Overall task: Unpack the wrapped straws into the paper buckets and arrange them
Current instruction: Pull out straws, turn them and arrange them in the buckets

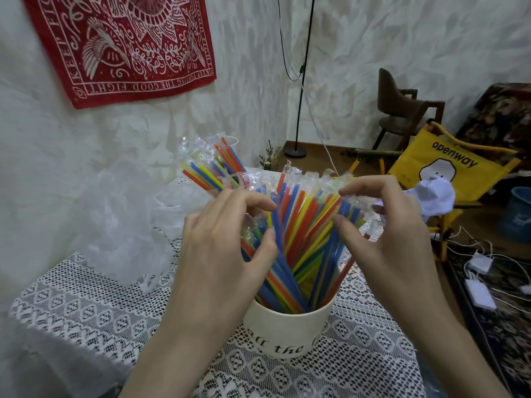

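A cream paper bucket with black lettering stands on the lace-covered table, packed with wrapped straws in red, yellow, blue and green that fan out upward. My left hand curls its fingers and thumb round the left side of the bunch. On the right side, my right hand pinches straws between thumb and fingers. A second bunch of wrapped straws sticks up behind my left hand; whatever holds it is hidden.
Crumpled clear plastic lies at the table's left against the wall. To the right stand a yellow folding chair, a brown chair and a lamp pole. White chargers and cables lie on the rug.
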